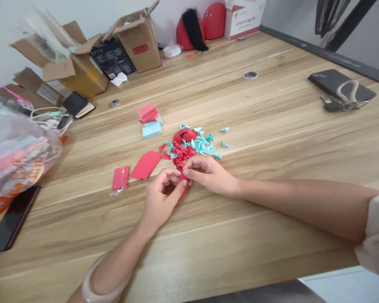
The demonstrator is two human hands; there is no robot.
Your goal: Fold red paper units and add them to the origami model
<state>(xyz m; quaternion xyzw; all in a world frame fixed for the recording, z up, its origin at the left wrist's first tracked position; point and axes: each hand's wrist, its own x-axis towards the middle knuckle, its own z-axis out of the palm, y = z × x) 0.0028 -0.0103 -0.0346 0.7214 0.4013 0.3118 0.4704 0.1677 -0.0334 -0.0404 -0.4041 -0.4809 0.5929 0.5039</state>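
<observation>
"Pinching it well means what?"
"Thumbs on top, fingers behind, partly hidden: left hand point(156, 204) on the lower part of the red paper strip point(182, 176), right hand point(213, 176) on its upper end, just below the frame's centre. I'd match the long edges, then press evenly; a skewed crease likely shows."
"And around them?"
"Red folded pieces point(183, 152) sit just beyond the fingertips, blue ones point(202, 145) up and right, flat red sheets point(143, 166) left. Keep the knuckles low and movements small."
</observation>
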